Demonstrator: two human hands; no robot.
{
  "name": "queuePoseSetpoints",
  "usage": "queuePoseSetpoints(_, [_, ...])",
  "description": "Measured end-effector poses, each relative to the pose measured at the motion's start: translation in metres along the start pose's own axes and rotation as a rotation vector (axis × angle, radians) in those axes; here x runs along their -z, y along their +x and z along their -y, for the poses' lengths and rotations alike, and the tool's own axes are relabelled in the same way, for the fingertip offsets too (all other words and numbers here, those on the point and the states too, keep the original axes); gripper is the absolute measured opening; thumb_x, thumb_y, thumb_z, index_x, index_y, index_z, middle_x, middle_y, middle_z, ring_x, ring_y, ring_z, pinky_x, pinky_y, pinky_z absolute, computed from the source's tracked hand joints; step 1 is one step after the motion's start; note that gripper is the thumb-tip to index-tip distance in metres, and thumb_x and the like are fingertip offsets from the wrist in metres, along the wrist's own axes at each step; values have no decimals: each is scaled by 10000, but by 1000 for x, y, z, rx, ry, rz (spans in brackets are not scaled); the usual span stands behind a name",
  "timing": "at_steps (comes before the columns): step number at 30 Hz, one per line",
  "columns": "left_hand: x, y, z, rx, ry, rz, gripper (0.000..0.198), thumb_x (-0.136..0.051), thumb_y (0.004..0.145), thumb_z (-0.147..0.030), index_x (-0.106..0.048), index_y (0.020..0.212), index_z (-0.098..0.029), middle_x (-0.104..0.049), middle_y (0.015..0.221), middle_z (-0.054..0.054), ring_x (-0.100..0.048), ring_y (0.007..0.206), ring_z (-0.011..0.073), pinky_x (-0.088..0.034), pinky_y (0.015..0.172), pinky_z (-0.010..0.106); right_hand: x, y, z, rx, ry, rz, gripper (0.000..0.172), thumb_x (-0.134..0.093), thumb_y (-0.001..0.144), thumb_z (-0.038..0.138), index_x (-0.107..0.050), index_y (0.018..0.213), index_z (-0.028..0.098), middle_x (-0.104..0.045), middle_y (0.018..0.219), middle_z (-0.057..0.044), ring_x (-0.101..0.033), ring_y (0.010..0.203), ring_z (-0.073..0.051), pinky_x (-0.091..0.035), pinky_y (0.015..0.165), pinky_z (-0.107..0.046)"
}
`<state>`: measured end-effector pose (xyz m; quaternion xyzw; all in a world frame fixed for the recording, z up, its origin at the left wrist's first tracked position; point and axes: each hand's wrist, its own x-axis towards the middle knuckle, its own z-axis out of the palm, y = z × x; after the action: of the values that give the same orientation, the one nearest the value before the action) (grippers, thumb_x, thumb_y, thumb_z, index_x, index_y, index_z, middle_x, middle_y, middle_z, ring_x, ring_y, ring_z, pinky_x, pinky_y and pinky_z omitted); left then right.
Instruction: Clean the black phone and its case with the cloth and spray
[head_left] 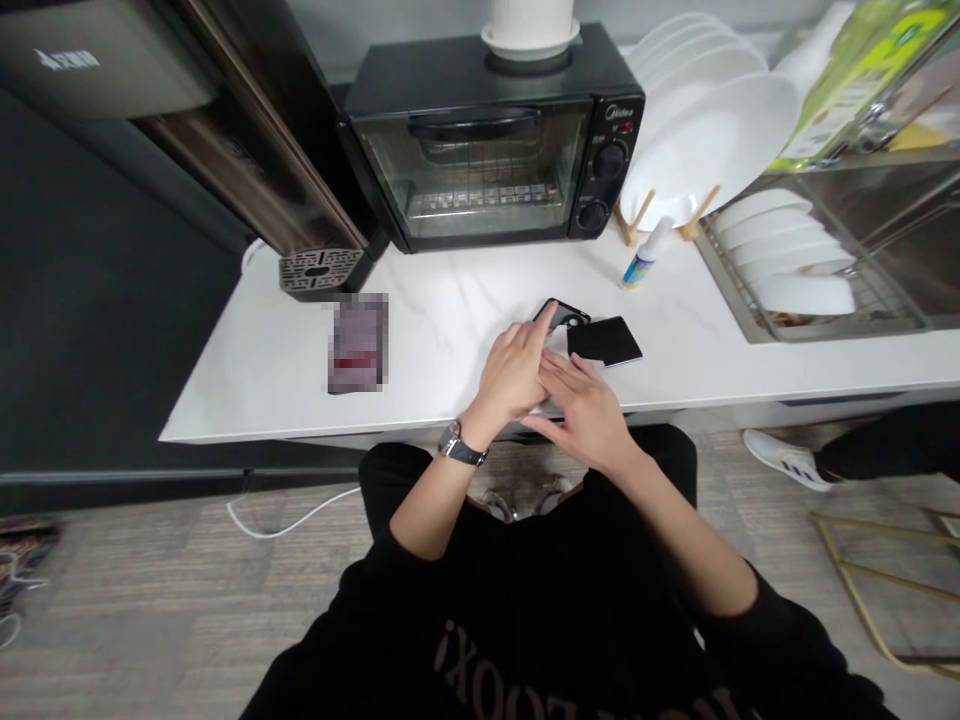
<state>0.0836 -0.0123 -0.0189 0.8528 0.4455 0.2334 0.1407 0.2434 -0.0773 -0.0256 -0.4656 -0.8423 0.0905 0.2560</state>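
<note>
Over the counter's front edge, my left hand (512, 372), with a watch at its wrist, has one finger stretched towards a dark phone-like object with a round camera part (574, 321). My right hand (586, 408) overlaps its right side, palm down, fingers spread and thumb apart. A little white material shows around the hands; what it is, I cannot make out. Right of the fingertips, a flat black rectangular object (611, 341) lies on the counter, touching or overlapping the phone-like object.
The white counter (262, 370) bears a blurred-out purple item (358, 345), a drinks dispenser (319, 270), a black toaster oven (487, 170) and a small bottle (641, 263). White plates (712, 135) stand beside a sink rack (881, 318). Another person's shoe (787, 460) is at right.
</note>
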Motion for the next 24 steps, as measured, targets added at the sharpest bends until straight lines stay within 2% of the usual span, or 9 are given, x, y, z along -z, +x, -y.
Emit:
queuePoseSetpoints(3, [0, 0, -1, 4, -12, -15, 979, -710, 922, -296, -141, 1714, -203, -635, 1430, 145, -577, 1283, 322, -468, 1125, 471, 10, 5, -23, -109, -93, -43, 689, -412, 1080, 632, -531, 1568, 161, -544, 1626, -149, -463, 1563, -319, -356, 1285, -612])
queuePoseSetpoints(6, [-1, 1, -3, 11, -41, -36, 1107, -793, 877, -430, -112, 1711, -175, -649, 1422, 151, -577, 1289, 338, -467, 1133, 484, 15, 4, -39, -241, -190, -131, 786, -408, 1063, 676, -451, 1621, 124, -484, 1660, -190, -439, 1571, -371, -350, 1266, -669])
queuePoseSetpoints(9, [-2, 1, -2, 30, -50, -45, 1041, -696, 943, -333, -20, 1723, -193, -651, 1423, 140, -591, 1276, 317, -485, 1121, 472, 7, 2, -23, -95, -132, -70, 808, -451, 1043, 694, -515, 1563, 79, -528, 1625, -205, -467, 1557, -349, -359, 1290, -598])
queuePoseSetpoints(12, [-1, -1, -1, 44, -83, -38, 1002, -606, 962, -209, 37, 1728, -263, -657, 1424, 113, -603, 1283, 283, -503, 1110, 448, 2, 2, -6, 31, -52, -3, 698, -478, 1048, 663, -646, 1433, 105, -631, 1537, -185, -540, 1506, -304, -403, 1281, -523])
queuePoseSetpoints(14, [0, -3, -1, 45, -114, -41, 1084, -688, 935, -272, 53, 1727, -270, -628, 1474, 129, -589, 1324, 296, -513, 1109, 450, 7, 1, -12, 3, -54, -13, 628, -459, 1071, 623, -651, 1440, 152, -645, 1532, -144, -548, 1501, -286, -422, 1267, -518])
queuePoseSetpoints(17, [3, -3, 1, 32, -158, -44, 1278, -840, 851, -393, 88, 1720, -264, -618, 1495, 149, -574, 1360, 323, -512, 1123, 479, 19, -4, -39, -134, -97, -81, 620, -408, 1099, 580, -544, 1564, 194, -561, 1620, -101, -483, 1551, -282, -427, 1260, -534])
queuePoseSetpoints(20, [5, -5, 4, -12, -233, 4, 1349, -861, 840, -362, 174, 1702, -276, -644, 1466, 136, -585, 1377, 301, -504, 1146, 476, 22, -7, -57, -248, -138, -122, 681, -389, 1092, 614, -481, 1613, 186, -511, 1656, -121, -450, 1571, -312, -415, 1260, -579])
queuePoseSetpoints(22, [6, -6, 8, -42, -289, 43, 1343, -830, 866, -321, 232, 1686, -265, -619, 1499, 156, -584, 1404, 289, -501, 1160, 466, 14, -6, -52, -282, -177, -148, 775, -403, 1065, 675, -448, 1630, 147, -493, 1657, -178, -434, 1576, -358, -365, 1270, -646])
queuePoseSetpoints(24, [7, -7, 11, -48, -327, 58, 1329, -802, 881, -293, 262, 1676, -260, -566, 1558, 185, -580, 1426, 290, -502, 1171, 465, 2, -2, -34, -292, -200, -185, 858, -417, 1039, 722, -406, 1647, 117, -449, 1673, -224, -406, 1587, -391, -320, 1274, -689])
